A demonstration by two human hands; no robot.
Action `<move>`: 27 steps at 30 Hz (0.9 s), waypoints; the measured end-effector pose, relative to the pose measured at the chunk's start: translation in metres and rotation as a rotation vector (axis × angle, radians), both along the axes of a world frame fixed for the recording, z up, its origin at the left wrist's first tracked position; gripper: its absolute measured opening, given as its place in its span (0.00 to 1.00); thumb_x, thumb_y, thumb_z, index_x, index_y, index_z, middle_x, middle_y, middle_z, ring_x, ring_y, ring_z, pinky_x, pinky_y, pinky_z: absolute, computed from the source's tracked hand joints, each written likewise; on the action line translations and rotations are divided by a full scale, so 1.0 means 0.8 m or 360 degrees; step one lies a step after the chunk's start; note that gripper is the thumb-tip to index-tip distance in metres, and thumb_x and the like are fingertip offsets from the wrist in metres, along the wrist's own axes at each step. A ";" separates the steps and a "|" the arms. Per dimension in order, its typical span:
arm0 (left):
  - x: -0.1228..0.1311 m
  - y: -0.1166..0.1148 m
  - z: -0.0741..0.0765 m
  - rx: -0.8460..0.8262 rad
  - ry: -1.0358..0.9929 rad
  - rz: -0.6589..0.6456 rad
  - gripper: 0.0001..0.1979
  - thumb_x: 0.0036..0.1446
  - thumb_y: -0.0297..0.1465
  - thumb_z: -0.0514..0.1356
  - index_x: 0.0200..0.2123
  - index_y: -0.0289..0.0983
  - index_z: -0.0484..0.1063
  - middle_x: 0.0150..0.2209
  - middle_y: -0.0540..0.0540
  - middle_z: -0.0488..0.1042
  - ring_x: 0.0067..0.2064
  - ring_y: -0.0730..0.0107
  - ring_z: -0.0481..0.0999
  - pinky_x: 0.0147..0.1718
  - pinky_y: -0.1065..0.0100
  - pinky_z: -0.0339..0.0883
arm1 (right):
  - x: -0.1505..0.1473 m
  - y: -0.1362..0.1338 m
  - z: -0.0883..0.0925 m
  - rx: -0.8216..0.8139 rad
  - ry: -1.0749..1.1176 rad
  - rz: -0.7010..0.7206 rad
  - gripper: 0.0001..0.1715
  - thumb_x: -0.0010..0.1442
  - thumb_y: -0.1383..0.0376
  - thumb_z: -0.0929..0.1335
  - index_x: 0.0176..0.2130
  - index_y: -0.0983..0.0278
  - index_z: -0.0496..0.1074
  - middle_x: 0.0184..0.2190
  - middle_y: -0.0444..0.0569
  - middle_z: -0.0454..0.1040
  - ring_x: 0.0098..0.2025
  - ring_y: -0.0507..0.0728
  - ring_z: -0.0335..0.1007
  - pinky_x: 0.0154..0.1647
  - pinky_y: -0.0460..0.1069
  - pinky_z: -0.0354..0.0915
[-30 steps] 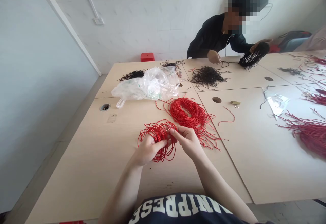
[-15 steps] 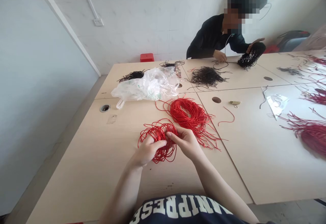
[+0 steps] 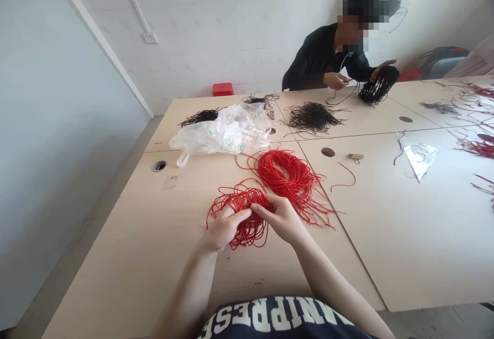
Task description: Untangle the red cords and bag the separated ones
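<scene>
A loose tangle of red cord loops (image 3: 235, 202) lies on the pale wooden table (image 3: 154, 246) in front of me. My left hand (image 3: 223, 228) is closed round the loops, which wrap over its fingers. My right hand (image 3: 280, 218) pinches the same bundle from the right, thumb and forefinger pressed together. Just beyond my right hand lies a bigger coil of red cord (image 3: 287, 174) with frayed ends fanning out to the right.
A crumpled clear plastic bag (image 3: 224, 130) lies further back. Black cord piles (image 3: 312, 115) sit near a person in black (image 3: 328, 56) across the table, who holds a black bundle. A brass clip (image 3: 357, 157), a loose red strand (image 3: 347, 174) and dark red bundles (image 3: 480, 146) are on the right.
My hands have drawn closer together on the red loops, the right one sliding left. The person opposite lifted a hand off the table. The view shifted slightly.
</scene>
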State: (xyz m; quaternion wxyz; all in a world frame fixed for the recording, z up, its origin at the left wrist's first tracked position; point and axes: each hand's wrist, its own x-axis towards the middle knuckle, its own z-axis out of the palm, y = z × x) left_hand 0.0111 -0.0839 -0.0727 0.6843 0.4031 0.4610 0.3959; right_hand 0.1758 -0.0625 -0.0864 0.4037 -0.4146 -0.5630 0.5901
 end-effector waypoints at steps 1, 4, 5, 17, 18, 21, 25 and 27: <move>-0.001 0.001 -0.002 -0.0080 -0.0072 0.0013 0.12 0.56 0.34 0.60 0.40 0.34 0.77 0.37 0.43 0.79 0.42 0.58 0.77 0.44 0.61 0.67 | 0.000 0.000 0.000 -0.0011 0.0028 0.0001 0.16 0.58 0.54 0.70 0.32 0.65 0.73 0.28 0.46 0.73 0.30 0.53 0.68 0.31 0.47 0.64; -0.004 0.005 -0.007 -0.0291 -0.0354 -0.0023 0.16 0.55 0.35 0.58 0.41 0.31 0.77 0.36 0.40 0.80 0.45 0.54 0.77 0.49 0.57 0.66 | 0.000 0.000 0.001 -0.0038 0.0097 -0.0013 0.15 0.59 0.55 0.68 0.33 0.65 0.71 0.27 0.45 0.72 0.28 0.52 0.66 0.29 0.46 0.63; -0.005 0.007 -0.007 -0.0336 -0.0450 -0.0051 0.17 0.55 0.35 0.57 0.42 0.30 0.77 0.37 0.39 0.80 0.46 0.53 0.76 0.50 0.56 0.66 | -0.001 -0.001 0.000 -0.0044 0.0106 -0.0031 0.15 0.59 0.55 0.68 0.32 0.65 0.71 0.26 0.44 0.71 0.28 0.52 0.66 0.29 0.46 0.63; -0.001 0.017 -0.013 -0.0459 -0.0643 -0.0089 0.20 0.59 0.33 0.53 0.50 0.29 0.72 0.41 0.37 0.80 0.46 0.54 0.78 0.50 0.57 0.66 | -0.001 0.000 -0.002 0.0042 -0.0146 -0.0101 0.20 0.57 0.50 0.68 0.28 0.65 0.70 0.24 0.43 0.68 0.26 0.52 0.62 0.27 0.46 0.60; -0.002 0.017 -0.015 -0.0458 -0.0646 -0.0104 0.19 0.59 0.33 0.53 0.50 0.29 0.73 0.41 0.37 0.80 0.46 0.55 0.78 0.50 0.58 0.66 | -0.002 -0.001 -0.002 0.0061 -0.0178 -0.0095 0.20 0.55 0.50 0.69 0.28 0.65 0.70 0.24 0.44 0.69 0.26 0.52 0.63 0.27 0.46 0.60; -0.003 0.017 -0.019 -0.0461 -0.0622 -0.0137 0.17 0.59 0.33 0.55 0.48 0.30 0.73 0.39 0.37 0.79 0.45 0.56 0.78 0.48 0.59 0.67 | -0.003 -0.002 -0.003 0.0046 -0.0214 -0.0081 0.20 0.53 0.50 0.70 0.31 0.65 0.73 0.26 0.46 0.72 0.28 0.54 0.67 0.28 0.47 0.63; -0.006 0.016 -0.017 -0.0414 -0.0573 -0.0147 0.16 0.53 0.28 0.59 0.46 0.31 0.73 0.37 0.40 0.79 0.41 0.58 0.78 0.46 0.60 0.69 | -0.004 -0.002 -0.006 -0.0009 -0.0157 -0.0083 0.20 0.56 0.50 0.69 0.31 0.65 0.74 0.26 0.48 0.74 0.29 0.56 0.71 0.29 0.49 0.66; -0.006 0.016 -0.016 -0.0386 -0.0569 -0.0162 0.18 0.50 0.24 0.59 0.46 0.32 0.73 0.37 0.42 0.79 0.41 0.59 0.78 0.45 0.60 0.69 | -0.004 -0.001 -0.007 -0.0032 -0.0094 -0.0069 0.20 0.57 0.50 0.68 0.31 0.65 0.74 0.27 0.48 0.75 0.29 0.57 0.72 0.30 0.49 0.67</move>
